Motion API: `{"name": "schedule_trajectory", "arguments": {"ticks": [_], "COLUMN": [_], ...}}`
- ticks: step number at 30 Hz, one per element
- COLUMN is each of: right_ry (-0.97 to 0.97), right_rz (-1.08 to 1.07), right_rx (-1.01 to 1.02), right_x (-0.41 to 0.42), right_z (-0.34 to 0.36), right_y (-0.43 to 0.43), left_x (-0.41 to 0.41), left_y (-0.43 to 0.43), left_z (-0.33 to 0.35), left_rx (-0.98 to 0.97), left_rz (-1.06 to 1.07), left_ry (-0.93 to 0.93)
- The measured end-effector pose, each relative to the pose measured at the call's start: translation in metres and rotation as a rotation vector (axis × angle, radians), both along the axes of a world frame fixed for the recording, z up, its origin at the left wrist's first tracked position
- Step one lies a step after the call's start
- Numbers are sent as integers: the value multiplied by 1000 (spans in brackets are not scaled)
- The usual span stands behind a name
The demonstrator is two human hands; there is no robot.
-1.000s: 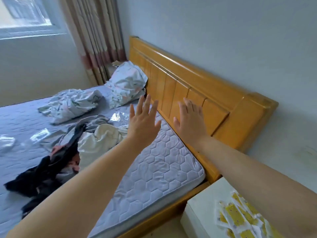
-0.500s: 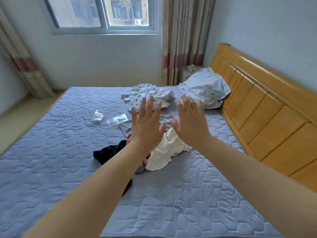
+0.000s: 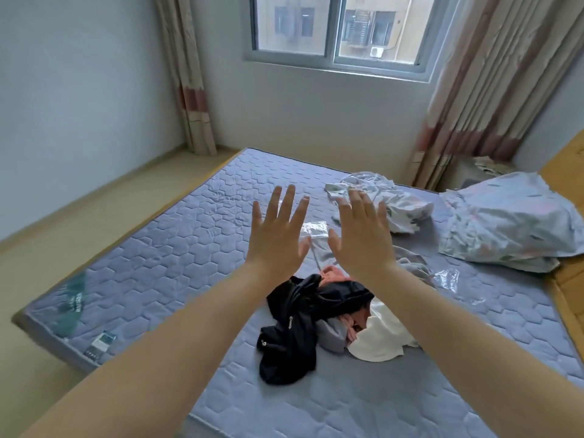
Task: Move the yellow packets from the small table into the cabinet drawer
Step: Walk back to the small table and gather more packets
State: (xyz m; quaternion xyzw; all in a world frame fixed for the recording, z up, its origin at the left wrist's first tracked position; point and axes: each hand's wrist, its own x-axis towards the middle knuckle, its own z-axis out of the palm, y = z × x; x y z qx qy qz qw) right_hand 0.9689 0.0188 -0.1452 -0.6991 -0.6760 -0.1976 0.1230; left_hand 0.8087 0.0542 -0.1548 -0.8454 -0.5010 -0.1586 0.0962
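Observation:
My left hand (image 3: 278, 235) and my right hand (image 3: 363, 235) are raised side by side in front of me over the bed, fingers straight and spread, palms facing away. Neither hand holds anything. The yellow packets, the small table and the cabinet drawer are out of view in the head view.
A blue-grey quilted mattress (image 3: 177, 267) fills the middle. On it lie a heap of black, pink and white clothes (image 3: 319, 324), crumpled patterned bedding (image 3: 505, 219) and clear plastic wrappers (image 3: 313, 229). A window (image 3: 338, 30) with curtains (image 3: 483, 90) is behind; the wooden bed frame (image 3: 568, 298) runs along the right.
The view has swung left, from the headboard and the small table with the yellow packets to the bed and window. Both hands stay raised and spread in front of me.

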Motion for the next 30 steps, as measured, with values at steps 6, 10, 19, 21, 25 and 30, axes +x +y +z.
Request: {"name": "schedule_trajectory", "arguments": {"ticks": [6, 10, 19, 21, 25, 30], "right_ry": [16, 57, 53, 67, 79, 115], "right_rz": [41, 29, 106, 150, 197, 227], "right_rx": [16, 21, 20, 28, 24, 36], "right_x": [-122, -226, -432, -471, -542, -626], "right_z": [-7, 0, 27, 28, 20, 9], "right_y": [69, 123, 243, 268, 325, 407], "left_x": [-121, -222, -425, -462, -536, -622], "left_y": [69, 120, 222, 243, 291, 372], "left_z": [0, 6, 26, 27, 23, 16], "left_rx": [18, -9, -11, -13, -24, 3], "left_rz": [8, 20, 115, 148, 202, 230], "left_ry": [-32, -8, 11, 4, 10, 77]}}
